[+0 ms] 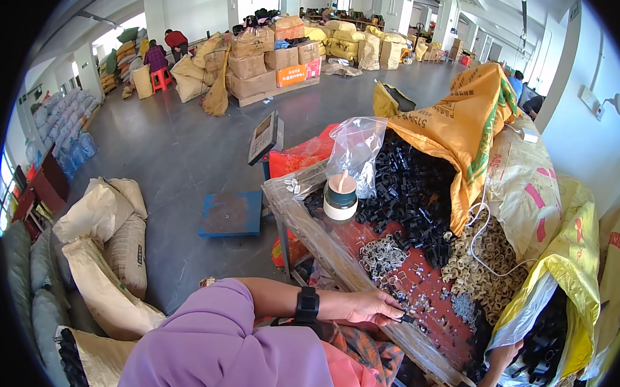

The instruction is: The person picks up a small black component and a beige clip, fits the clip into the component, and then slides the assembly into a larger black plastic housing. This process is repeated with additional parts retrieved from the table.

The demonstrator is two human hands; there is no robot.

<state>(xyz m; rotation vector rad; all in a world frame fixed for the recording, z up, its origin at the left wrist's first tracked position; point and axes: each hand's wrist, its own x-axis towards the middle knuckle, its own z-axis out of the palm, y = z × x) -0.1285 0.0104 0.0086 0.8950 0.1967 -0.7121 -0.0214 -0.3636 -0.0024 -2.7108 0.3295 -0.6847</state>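
Observation:
My left hand (373,307), with a black watch on its wrist, pinches a small black plastic part (407,318) above the near edge of the wooden-framed table (321,255). Lower right, my right hand (505,355) is at the mouth of a yellow and white woven sack (575,274) that holds black plastic parts (545,345). The fingers of that hand are mostly hidden by the sack. On the red tabletop (449,332), beyond my left hand, lie a pile of small silvery clips (382,256) and scattered small bits.
Black parts (410,191) spill from an orange sack (458,120). Beige clips (487,263) lie under a white cable (475,249). A lidded cup (341,196) stands beside a clear plastic bag (357,150). On the floor are a blue platform scale (231,214) and full sacks (103,254). Two people sit far left.

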